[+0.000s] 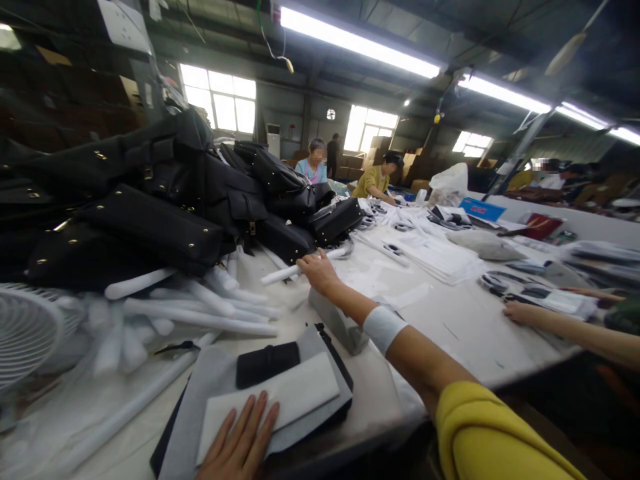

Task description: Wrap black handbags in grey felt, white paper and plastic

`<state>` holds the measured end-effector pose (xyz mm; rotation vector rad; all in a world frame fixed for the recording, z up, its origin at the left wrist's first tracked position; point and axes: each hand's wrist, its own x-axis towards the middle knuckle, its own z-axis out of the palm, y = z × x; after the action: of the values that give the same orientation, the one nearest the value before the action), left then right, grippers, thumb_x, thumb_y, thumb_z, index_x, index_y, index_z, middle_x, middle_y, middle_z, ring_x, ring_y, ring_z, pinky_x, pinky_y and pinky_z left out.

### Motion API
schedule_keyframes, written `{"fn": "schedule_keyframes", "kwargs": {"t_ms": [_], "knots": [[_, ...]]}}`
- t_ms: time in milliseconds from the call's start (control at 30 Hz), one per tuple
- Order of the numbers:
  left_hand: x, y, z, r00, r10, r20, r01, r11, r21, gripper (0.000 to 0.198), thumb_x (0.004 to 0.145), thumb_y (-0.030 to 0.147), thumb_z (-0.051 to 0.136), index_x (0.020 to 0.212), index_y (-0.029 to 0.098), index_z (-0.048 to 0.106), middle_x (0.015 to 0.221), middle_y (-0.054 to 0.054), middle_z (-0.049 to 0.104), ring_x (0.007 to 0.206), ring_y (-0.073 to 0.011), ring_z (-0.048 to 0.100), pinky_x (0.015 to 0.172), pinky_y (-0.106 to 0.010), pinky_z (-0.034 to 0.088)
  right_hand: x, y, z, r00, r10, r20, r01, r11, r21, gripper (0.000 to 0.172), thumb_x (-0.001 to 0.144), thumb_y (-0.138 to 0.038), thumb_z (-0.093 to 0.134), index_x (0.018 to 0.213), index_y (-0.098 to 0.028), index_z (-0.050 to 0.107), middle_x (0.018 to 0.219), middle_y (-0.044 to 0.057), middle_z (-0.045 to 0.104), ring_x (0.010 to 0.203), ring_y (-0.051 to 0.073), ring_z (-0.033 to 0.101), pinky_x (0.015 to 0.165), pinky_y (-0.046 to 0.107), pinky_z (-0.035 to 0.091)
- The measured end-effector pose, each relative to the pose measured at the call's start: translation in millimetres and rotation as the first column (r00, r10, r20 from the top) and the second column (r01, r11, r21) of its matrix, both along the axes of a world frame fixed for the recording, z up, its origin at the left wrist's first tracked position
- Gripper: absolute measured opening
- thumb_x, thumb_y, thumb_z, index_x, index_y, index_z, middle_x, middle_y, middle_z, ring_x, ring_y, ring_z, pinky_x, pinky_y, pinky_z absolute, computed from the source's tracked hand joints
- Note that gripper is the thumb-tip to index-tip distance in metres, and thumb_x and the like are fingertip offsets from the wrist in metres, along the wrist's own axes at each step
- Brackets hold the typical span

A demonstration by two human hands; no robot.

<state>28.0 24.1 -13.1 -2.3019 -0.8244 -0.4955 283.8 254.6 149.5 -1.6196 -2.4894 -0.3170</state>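
My left hand lies flat with fingers spread on a folded white sheet. Under that sheet are grey-white tissue paper and a black item, mostly covered, probably a bag. A small black pouch-like piece rests beside the folded sheet. Farther out, my right hand is closed around a white foam tube, close to the black bags heaped at the left. A grey block-like piece stands on the table below my right forearm.
Several loose foam tubes lie in front of the bags, and a white fan guard is at far left. A co-worker's hand works at the right. Stacked white sheets and a blue box lie farther along the table.
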Motion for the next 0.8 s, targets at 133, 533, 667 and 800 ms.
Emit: {"fn": "schedule_keyframes", "kwargs": {"t_ms": [133, 533, 667, 800], "knots": [[4.3, -0.7, -4.9, 0.996, 0.031, 0.082, -0.028, 0.999, -0.047, 0.058, 0.085, 0.003, 0.04, 0.141, 0.017, 0.048, 0.146, -0.01, 0.051, 0.131, -0.0223, 0.052, 0.12, -0.044, 0.023, 21.6, -62.5, 40.9, 0.986, 0.064, -0.152, -0.037, 0.985, 0.17, 0.046, 0.102, -0.027, 0.048, 0.146, -0.02, 0.04, 0.125, 0.011, 0.062, 0.115, 0.024, 0.058, 0.107, 0.04, 0.038], [6.8, 28.9, 103.7, 0.995, -0.078, -0.06, 0.004, 0.643, -0.766, 0.06, 0.08, 0.007, 0.055, 0.139, 0.02, 0.05, 0.137, -0.011, 0.06, 0.104, -0.0229, 0.07, 0.089, -0.03, 0.054, 31.3, -312.0, -38.6, 0.855, 0.307, -0.417, -0.174, 0.929, 0.328, 0.018, 0.095, -0.022, 0.058, 0.111, -0.024, 0.067, 0.105, 0.006, 0.073, 0.098, 0.023, 0.064, 0.088, 0.038, 0.053], [7.3, 39.1, 139.3, 0.986, -0.155, -0.065, 0.03, 0.542, -0.84, 0.047, 0.087, 0.016, 0.055, 0.133, 0.025, 0.056, 0.107, -0.003, 0.075, 0.091, -0.0181, 0.072, 0.08, -0.022, 0.051, -12.3, -326.7, -89.1, 0.898, 0.317, -0.306, -0.166, 0.887, 0.43, 0.026, 0.1, -0.016, 0.045, 0.111, -0.02, 0.067, 0.1, 0.008, 0.074, 0.08, 0.022, 0.065, 0.071, 0.036, 0.051], [9.1, 43.3, 148.4, 0.99, -0.133, -0.049, 0.03, 0.534, -0.845, 0.042, 0.084, 0.019, 0.06, 0.126, 0.026, 0.062, 0.098, -0.002, 0.076, 0.086, -0.0184, 0.071, 0.077, -0.021, 0.049, -53.9, -305.6, -118.3, 0.893, 0.235, -0.384, -0.054, 0.902, 0.428, 0.026, 0.099, -0.014, 0.043, 0.106, -0.02, 0.067, 0.1, 0.009, 0.074, 0.075, 0.02, 0.066, 0.065, 0.03, 0.048]]}}
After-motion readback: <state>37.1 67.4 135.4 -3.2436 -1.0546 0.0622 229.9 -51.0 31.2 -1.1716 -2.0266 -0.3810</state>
